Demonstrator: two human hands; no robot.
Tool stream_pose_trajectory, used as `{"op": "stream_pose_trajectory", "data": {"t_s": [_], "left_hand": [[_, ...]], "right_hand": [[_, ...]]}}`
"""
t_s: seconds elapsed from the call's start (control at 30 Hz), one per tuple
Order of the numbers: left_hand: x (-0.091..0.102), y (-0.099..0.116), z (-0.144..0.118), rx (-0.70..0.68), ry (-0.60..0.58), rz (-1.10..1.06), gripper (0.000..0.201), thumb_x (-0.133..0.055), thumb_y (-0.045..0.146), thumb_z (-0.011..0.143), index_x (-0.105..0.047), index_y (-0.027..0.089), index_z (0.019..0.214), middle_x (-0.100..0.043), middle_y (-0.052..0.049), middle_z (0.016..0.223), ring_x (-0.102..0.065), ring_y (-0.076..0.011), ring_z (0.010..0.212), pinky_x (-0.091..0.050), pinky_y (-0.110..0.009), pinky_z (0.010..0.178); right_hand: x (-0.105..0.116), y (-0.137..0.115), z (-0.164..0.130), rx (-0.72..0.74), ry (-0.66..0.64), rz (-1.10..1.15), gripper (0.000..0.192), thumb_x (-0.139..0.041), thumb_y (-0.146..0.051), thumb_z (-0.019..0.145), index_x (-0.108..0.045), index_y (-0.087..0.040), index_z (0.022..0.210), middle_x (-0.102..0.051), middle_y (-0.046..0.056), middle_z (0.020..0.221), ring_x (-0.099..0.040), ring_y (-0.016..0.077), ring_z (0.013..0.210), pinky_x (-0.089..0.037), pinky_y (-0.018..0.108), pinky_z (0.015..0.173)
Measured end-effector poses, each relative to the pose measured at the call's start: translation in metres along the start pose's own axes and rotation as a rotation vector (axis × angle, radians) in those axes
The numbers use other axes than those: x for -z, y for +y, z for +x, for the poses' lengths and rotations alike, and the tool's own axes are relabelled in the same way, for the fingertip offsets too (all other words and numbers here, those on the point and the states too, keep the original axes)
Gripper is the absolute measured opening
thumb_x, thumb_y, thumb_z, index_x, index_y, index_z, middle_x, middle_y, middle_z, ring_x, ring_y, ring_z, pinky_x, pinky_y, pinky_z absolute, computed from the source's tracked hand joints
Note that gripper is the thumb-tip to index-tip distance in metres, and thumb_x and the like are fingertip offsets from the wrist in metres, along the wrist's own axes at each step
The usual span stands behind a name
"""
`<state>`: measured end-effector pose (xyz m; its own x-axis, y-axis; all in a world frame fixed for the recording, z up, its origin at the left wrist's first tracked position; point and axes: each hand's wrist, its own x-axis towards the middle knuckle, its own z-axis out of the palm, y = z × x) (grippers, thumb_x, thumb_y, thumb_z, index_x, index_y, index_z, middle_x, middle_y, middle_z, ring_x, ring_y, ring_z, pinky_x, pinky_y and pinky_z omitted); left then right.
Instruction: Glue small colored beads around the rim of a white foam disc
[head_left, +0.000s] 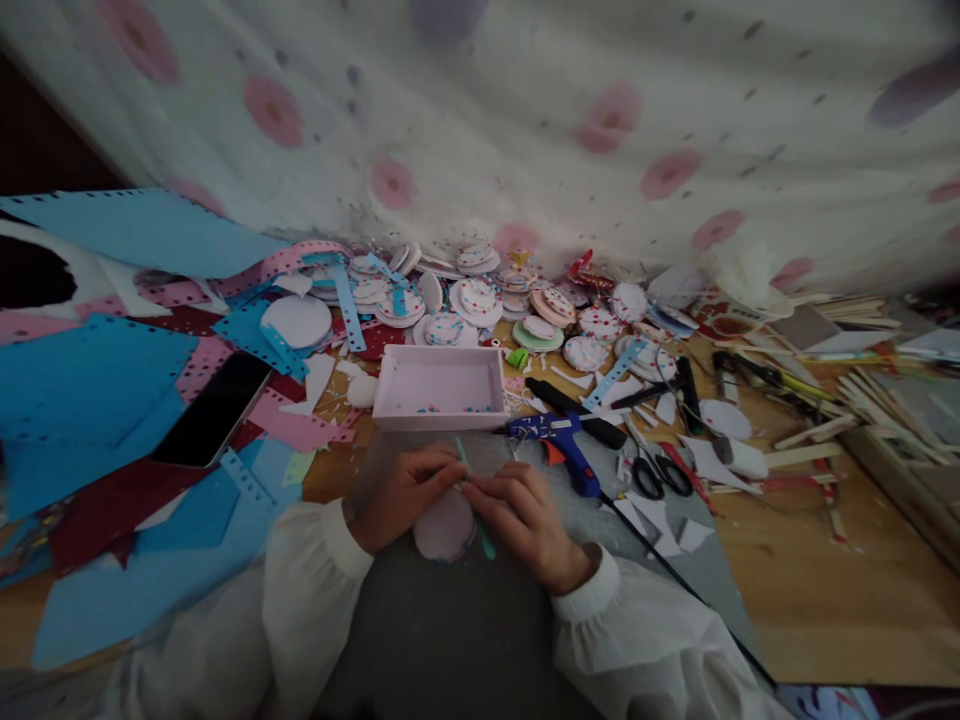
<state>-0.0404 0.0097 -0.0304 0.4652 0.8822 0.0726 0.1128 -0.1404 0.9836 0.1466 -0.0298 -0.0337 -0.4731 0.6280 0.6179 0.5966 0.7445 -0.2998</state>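
Note:
My left hand (401, 495) and my right hand (525, 520) meet over a grey mat (450, 620) in front of me. Between them lies a pale pink foam disc (444, 528). My left hand's fingertips rest on the disc's upper edge. My right hand pinches a thin teal stick (472, 495) that slants across the disc. Just beyond my hands stands a shallow pink tray (440, 388) with small coloured beads along its near wall.
A blue glue gun (559, 440) with a black cord lies right of the tray, scissors (660, 472) beyond it. Decorated foam discs (480, 296) pile up behind. Blue and pink paper scraps and a phone (214, 408) cover the left. Wooden sticks (870, 400) lie far right.

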Motion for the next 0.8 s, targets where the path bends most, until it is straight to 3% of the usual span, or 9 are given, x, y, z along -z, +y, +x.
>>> {"op": "stream_pose_trajectory", "data": {"t_s": [0.1,0.23,0.3,0.4,0.6,0.8], "left_hand": [[0.002,0.000,-0.001,-0.055,-0.033,0.044,0.025,-0.055,0.032,0.090,-0.068,0.013,0.079,-0.064,-0.007,0.083,-0.059,-0.0173,0.083,-0.046,-0.030,0.077],[0.014,0.005,0.000,-0.200,-0.255,0.077,0.026,-0.052,0.034,0.089,-0.068,0.014,0.093,-0.064,-0.011,0.093,-0.059,-0.0213,0.093,-0.046,-0.035,0.085],[0.020,0.007,0.001,-0.277,-0.356,0.100,0.025,-0.054,0.032,0.084,-0.067,0.014,0.096,-0.062,-0.012,0.097,-0.058,-0.0225,0.094,-0.045,-0.036,0.086],[0.022,0.006,0.000,-0.336,-0.382,0.205,0.020,-0.053,0.018,0.075,-0.065,0.015,0.090,-0.061,-0.011,0.094,-0.057,-0.0223,0.090,-0.044,-0.036,0.082],[0.018,-0.004,0.001,-0.521,-0.320,0.493,0.020,-0.043,0.002,0.065,-0.055,0.017,0.069,-0.064,-0.005,0.073,-0.055,-0.0187,0.073,-0.040,-0.036,0.076],[0.019,-0.006,0.001,-0.630,-0.315,0.611,0.020,-0.042,0.002,0.068,-0.053,0.019,0.067,-0.067,-0.004,0.068,-0.057,-0.0190,0.069,-0.040,-0.037,0.073]], "right_hand": [[-0.002,0.005,-0.004,-0.071,0.159,-0.011,0.033,-0.055,-0.011,0.086,-0.058,-0.030,0.113,-0.070,0.004,0.085,-0.063,0.0205,0.072,-0.052,0.036,0.065],[0.002,0.014,-0.005,-0.297,0.369,0.123,0.021,-0.060,-0.009,0.081,-0.059,-0.025,0.095,-0.061,0.002,0.076,-0.058,0.0176,0.071,-0.047,0.032,0.063],[0.009,0.017,-0.004,-0.455,0.404,0.222,0.011,-0.061,-0.013,0.081,-0.059,-0.023,0.085,-0.058,0.001,0.073,-0.057,0.0164,0.069,-0.046,0.031,0.063],[0.020,0.017,-0.002,-0.610,0.301,0.378,0.006,-0.062,-0.023,0.082,-0.057,-0.021,0.078,-0.056,0.000,0.070,-0.055,0.0151,0.065,-0.045,0.028,0.059],[0.023,0.010,0.003,-0.690,-0.057,0.559,0.007,-0.062,-0.022,0.079,-0.058,-0.019,0.075,-0.057,-0.001,0.067,-0.054,0.0120,0.058,-0.042,0.023,0.051],[0.021,0.009,0.005,-0.693,-0.099,0.520,0.007,-0.063,-0.018,0.076,-0.058,-0.018,0.072,-0.058,-0.002,0.062,-0.051,0.0096,0.053,-0.039,0.021,0.049]]}}
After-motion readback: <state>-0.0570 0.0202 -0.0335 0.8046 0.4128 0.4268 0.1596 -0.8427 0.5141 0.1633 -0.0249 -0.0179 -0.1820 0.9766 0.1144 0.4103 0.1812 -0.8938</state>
